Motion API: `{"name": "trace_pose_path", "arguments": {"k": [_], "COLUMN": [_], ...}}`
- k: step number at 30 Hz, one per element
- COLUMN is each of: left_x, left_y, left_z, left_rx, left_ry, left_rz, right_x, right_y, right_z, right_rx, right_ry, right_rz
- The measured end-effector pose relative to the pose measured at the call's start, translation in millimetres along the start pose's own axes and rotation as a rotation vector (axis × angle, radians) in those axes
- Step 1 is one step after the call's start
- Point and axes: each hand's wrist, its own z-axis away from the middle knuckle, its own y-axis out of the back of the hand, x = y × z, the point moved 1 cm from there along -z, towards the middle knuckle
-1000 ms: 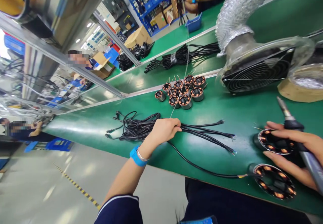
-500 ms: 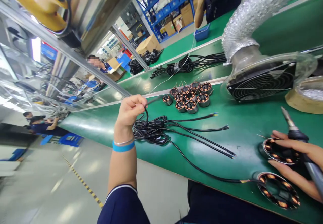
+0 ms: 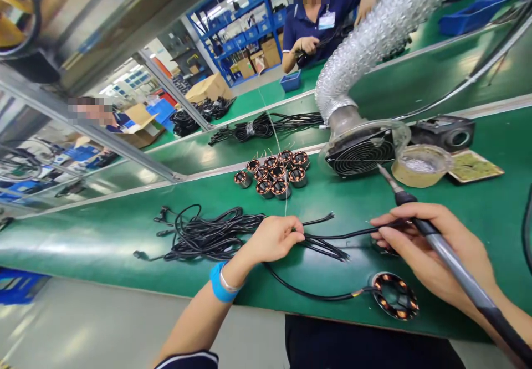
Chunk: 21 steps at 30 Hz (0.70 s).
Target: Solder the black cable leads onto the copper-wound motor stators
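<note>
I have the left grip (image 3: 276, 240) closed, thumb against forefinger, over strands of the cable bundle (image 3: 208, 233), at the bundle's right-hand end where bare tips fan out; I cannot tell how many strands it pinches. The bundle lies loose on the green tabletop (image 3: 103, 247). To the right of the bundle, my right grip (image 3: 436, 241) is narrow: it holds the soldering iron (image 3: 453, 264), metal tip pointing away from me, while thumb and forefinger pinch the end of one black cable (image 3: 344, 235) that stretches across to the left grip. Under the right grip I make out part of a copper-wound ring (image 3: 386, 249), mostly hidden. Nearer me than the bundle and off to its right, a wired ring (image 3: 407, 288) lies on the tabletop, met by the coloured leads of a curving cable (image 3: 311, 295). Just beyond the bundle, small copper-wound cores (image 3: 274, 175) stand close together. Beyond the bundle and farther right, I see the fan (image 3: 361, 155) with its foil duct (image 3: 349, 53), and a round tub (image 3: 415, 179) beside it. Well beyond the bundle, a co-worker (image 3: 310, 31) grasps something dark.
</note>
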Motion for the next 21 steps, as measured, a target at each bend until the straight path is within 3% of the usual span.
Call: {"name": "trace_pose_path", "arguments": {"k": [2, 5, 8, 10, 17, 21], "left_x": [-6, -8, 2, 13, 46, 55], "left_y": [2.8, 4.2, -3.0, -11.2, -36.2, -42.2], "left_z": [3, 3, -1, -2, -5, -9], "left_rx": [0.030, 0.025, 0.011, 0.013, 0.021, -0.036], "left_ry": [-0.028, -0.115, -0.142, -0.177, -0.416, -0.377], "left_rz": [0.092, 0.388, 0.653, 0.743, 0.623, 0.578], "right_x": [3, 3, -4, -12, -32, -27], "right_y": [-3, -2, -1, -4, -34, -37], "right_z": [1, -1, -7, -12, -10, -8], "right_rx": [-0.020, -0.071, -0.063, -0.023, -0.086, -0.021], "right_ry": [0.041, 0.246, 0.467, 0.538, 0.496, 0.525], "right_rz": [0.107, 0.280, 0.403, 0.414, 0.173, 0.114]}}
